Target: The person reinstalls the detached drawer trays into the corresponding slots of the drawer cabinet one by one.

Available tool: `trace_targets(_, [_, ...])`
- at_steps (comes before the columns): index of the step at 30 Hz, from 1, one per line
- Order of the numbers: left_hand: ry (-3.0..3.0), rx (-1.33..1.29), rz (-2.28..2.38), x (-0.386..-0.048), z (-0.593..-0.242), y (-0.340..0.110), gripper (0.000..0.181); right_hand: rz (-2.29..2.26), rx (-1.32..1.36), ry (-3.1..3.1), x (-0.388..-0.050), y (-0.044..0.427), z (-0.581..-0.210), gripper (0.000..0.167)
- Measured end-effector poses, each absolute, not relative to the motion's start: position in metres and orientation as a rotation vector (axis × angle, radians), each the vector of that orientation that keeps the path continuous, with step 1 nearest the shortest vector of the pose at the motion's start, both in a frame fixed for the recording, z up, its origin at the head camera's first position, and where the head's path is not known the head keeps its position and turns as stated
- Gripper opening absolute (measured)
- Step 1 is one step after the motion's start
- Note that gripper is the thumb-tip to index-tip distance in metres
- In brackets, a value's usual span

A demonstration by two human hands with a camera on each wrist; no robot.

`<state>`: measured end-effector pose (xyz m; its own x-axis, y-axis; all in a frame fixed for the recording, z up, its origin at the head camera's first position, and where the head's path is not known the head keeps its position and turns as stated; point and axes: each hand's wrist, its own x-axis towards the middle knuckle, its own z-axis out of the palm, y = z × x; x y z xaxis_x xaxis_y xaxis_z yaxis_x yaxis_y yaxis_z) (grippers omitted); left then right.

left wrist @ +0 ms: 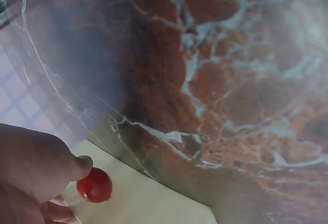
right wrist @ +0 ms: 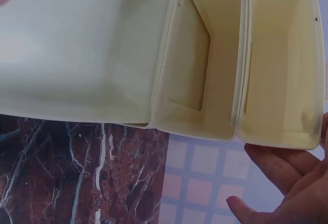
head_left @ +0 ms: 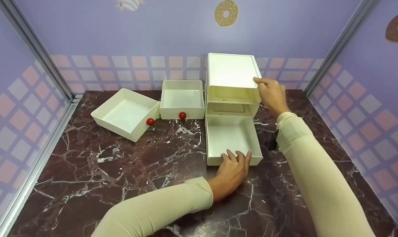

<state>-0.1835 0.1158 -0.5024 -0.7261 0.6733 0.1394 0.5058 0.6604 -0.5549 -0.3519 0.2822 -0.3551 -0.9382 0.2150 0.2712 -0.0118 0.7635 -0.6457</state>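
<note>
A white stacked drawer cabinet (head_left: 233,70) stands at the back, its two upper compartments without drawers. Below them, the bottom white drawer (head_left: 230,135) is pulled far out. My left hand (head_left: 232,171) holds this drawer's front wall, fingers over the rim. In the left wrist view, the thumb touches the drawer's red round knob (left wrist: 95,185). At the cabinet's upper right side is my right hand (head_left: 273,93), one digit on the top edge. In the right wrist view, its other fingers (right wrist: 277,170) spread out, some against the outer side wall.
Two removed white drawers with red knobs lie left of the cabinet: a straight one (head_left: 182,112) beside it and an angled one (head_left: 120,113) farther left. Underneath is a dark red marbled tabletop (head_left: 126,177). Purple checked panels (head_left: 136,42) enclose the back and sides.
</note>
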Motion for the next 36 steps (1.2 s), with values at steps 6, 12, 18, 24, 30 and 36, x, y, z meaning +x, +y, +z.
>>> trace_targets(6, [-2.524, -0.919, 0.679, -0.19, -0.504, 0.118, 0.053, 0.944, -0.15, -2.629, -0.352, 0.283, -0.354, 0.043])
trace_targets(12, [-2.487, -0.892, 0.636, -0.203, -0.507, 0.117, 0.055, 0.936, -0.149, -2.635, -0.354, 0.282, -0.355, 0.043])
trace_targets(18, [-2.451, -0.88, 0.596, -0.225, -0.511, 0.111, 0.053, 0.953, -0.154, -2.63, -0.353, 0.278, -0.355, 0.044])
trace_targets(24, [-2.465, -0.868, 0.558, -0.239, -0.51, 0.108, 0.053, 0.968, -0.166, -2.637, -0.352, 0.277, -0.355, 0.042])
trace_targets(30, [-2.541, -0.875, 0.474, -0.239, -0.508, 0.11, 0.054, 0.96, -0.181, -2.645, -0.352, 0.28, -0.354, 0.042])
trace_targets(36, [-2.726, -0.818, 0.509, -0.215, -0.505, 0.119, 0.062, 0.954, -0.183, -2.635, -0.352, 0.282, -0.353, 0.041])
